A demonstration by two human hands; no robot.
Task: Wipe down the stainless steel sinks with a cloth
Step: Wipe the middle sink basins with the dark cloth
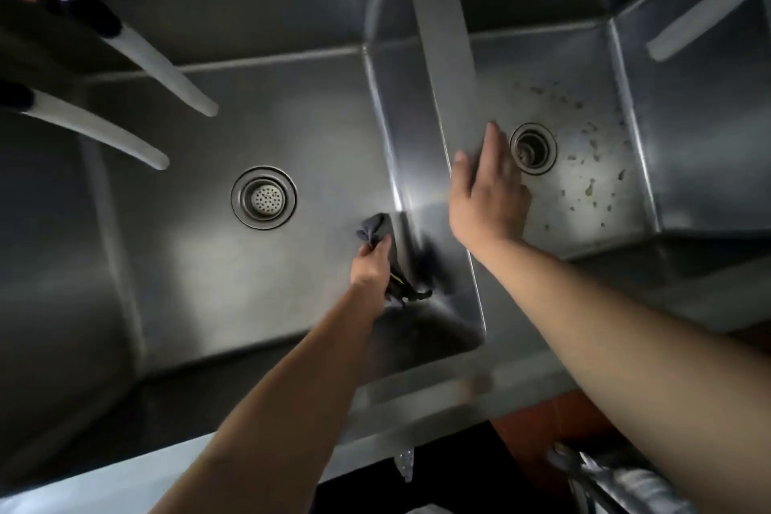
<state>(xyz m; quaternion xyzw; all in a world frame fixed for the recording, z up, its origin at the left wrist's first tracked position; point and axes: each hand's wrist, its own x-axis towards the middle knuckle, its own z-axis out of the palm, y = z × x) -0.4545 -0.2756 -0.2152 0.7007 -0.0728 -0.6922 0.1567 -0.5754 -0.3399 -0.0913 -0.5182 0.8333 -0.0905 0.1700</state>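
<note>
I look down into two stainless steel sinks. In the left sink (200, 263), my left hand (370, 263) grips a dark grey cloth (377, 227) bunched against the basin's right wall near the floor; part of the cloth hangs below the hand. A strainer drain (263, 197) sits in this basin's middle. My right hand (490, 188) is blurred, with straight fingers, over the divider (442, 67) and the left side of the right sink (626, 230). That basin's floor is speckled with food bits around its open drain (533, 147).
Two white curved spouts (167, 71) (96, 125) reach over the left sink from the upper left. Another pale spout (705, 8) crosses the right basin's far corner. The steel front rim (417, 401) runs below my arms. A red surface (542, 426) lies under it.
</note>
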